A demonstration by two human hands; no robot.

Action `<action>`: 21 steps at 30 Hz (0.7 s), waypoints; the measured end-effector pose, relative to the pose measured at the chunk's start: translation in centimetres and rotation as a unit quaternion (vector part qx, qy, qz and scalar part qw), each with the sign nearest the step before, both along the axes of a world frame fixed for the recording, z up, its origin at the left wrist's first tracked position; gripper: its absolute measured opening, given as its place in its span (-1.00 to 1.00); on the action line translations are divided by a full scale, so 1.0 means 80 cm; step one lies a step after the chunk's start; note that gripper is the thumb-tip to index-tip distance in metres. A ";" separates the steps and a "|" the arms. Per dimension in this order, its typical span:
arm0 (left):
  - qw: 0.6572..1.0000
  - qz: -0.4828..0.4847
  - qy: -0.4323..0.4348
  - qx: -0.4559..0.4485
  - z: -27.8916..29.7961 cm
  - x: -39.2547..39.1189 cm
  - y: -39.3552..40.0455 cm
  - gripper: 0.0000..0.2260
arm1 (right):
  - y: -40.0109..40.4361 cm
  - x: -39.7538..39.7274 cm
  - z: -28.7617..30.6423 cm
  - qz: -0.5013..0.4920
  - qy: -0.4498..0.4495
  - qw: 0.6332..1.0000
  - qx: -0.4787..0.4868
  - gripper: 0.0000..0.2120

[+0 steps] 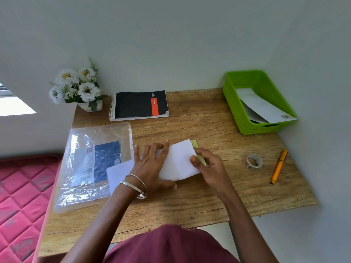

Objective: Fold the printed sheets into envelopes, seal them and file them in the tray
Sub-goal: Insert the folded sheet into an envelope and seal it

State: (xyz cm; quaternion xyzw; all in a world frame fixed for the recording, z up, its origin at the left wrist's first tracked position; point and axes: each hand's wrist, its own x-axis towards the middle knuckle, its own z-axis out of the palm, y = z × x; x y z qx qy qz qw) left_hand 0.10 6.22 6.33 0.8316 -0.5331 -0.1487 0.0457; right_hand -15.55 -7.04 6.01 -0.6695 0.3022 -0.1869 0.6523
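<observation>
Both hands work mid-worktop: our left hand (150,164) presses flat, fingers straight, on the folded sheet (178,160); our right hand (206,164) pinches its right edge with a yellow-green strip (197,150) (purpose unclear). Advice: keep edges aligned, then crease firmly. Green tray (245,118), far right, holds envelopes. Notebook (139,105) label unreadable; packet (95,164) print too small.

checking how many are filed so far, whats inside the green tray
Inside the green tray, white envelopes lie slanted, one end resting over the near rim. At least two overlap; whatever sits beneath them on the tray floor is covered, so the exact count is unclear.
</observation>
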 end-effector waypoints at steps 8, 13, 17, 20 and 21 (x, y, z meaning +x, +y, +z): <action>0.976 0.113 0.154 -0.109 0.000 -0.010 -0.013 -0.47 | -0.004 -0.008 -0.002 -0.137 -0.031 0.988 0.056 -0.56; 0.932 0.188 0.240 -0.195 0.006 -0.009 -0.017 -0.74 | -0.001 -0.011 -0.003 -0.134 -0.045 0.986 0.086 -0.87; 0.928 0.208 0.242 -0.193 0.012 -0.008 -0.018 -0.80 | 0.000 -0.012 -0.002 -0.128 -0.051 0.986 0.093 -0.85; 0.927 0.192 0.255 -0.198 0.018 -0.011 -0.022 -0.84 | 0.000 -0.010 0.000 -0.124 -0.045 0.988 0.085 -0.73; 0.928 0.187 0.258 -0.194 0.022 -0.012 -0.025 -0.83 | -0.001 -0.009 0.001 -0.124 -0.039 0.989 0.077 -0.71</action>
